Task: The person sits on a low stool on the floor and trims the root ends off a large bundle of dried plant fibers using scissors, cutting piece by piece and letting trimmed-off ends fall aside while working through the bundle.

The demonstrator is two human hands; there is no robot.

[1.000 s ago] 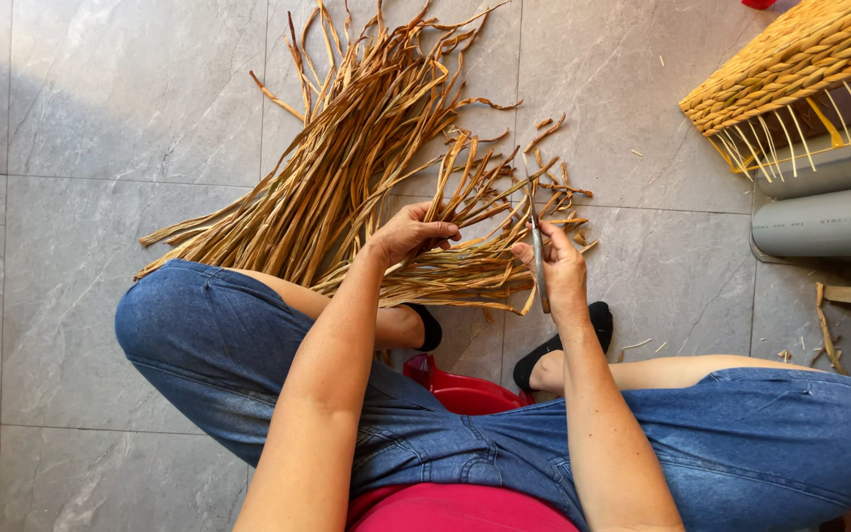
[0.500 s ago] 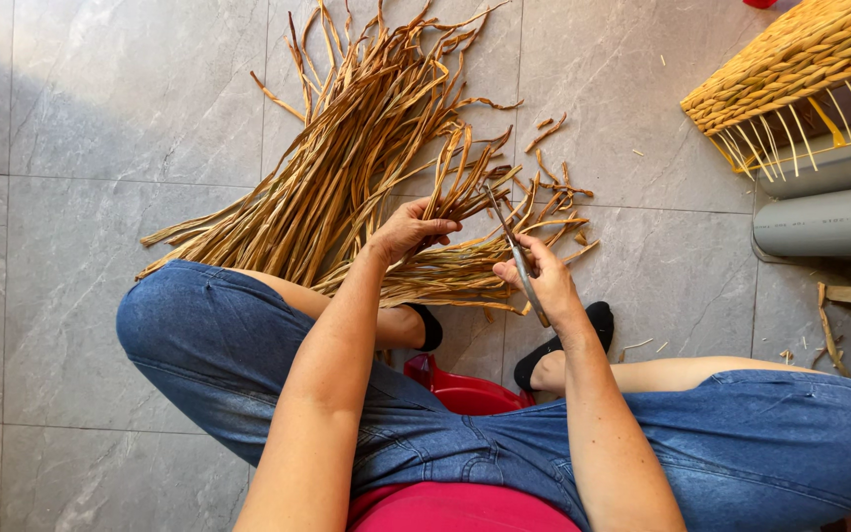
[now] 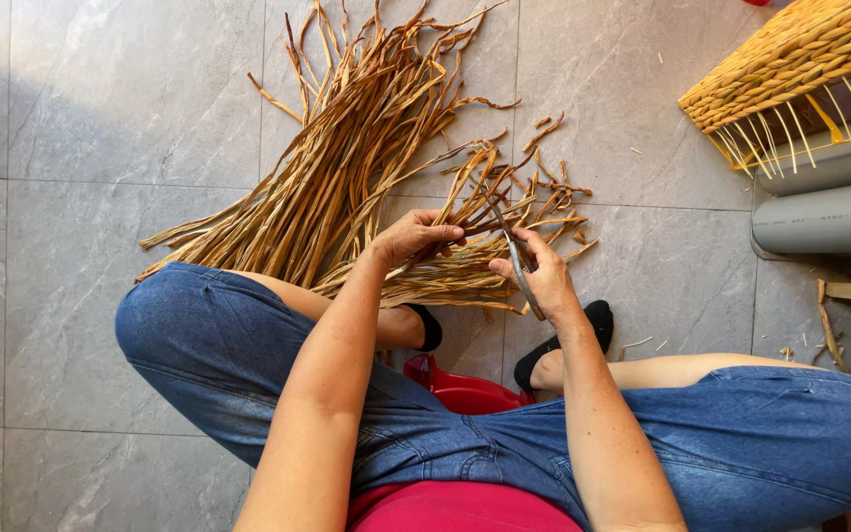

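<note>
Grey floor tiles (image 3: 81, 118) carry fanned reeds (image 3: 347, 148). Left hand (image 3: 414, 236) pinches several strands (image 3: 465, 229) taut, so right hand (image 3: 536, 278) (closed around scissors (image 3: 514, 258)) can snip.

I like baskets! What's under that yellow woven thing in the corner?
Under the woven basket, loose pale strands hang down over grey pipes lying on the tiled floor. What else lies beneath it is covered and runs off the picture's edge.

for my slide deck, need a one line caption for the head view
Seated person's left hand grips dried plant strips while right hand holds scissors.
</note>
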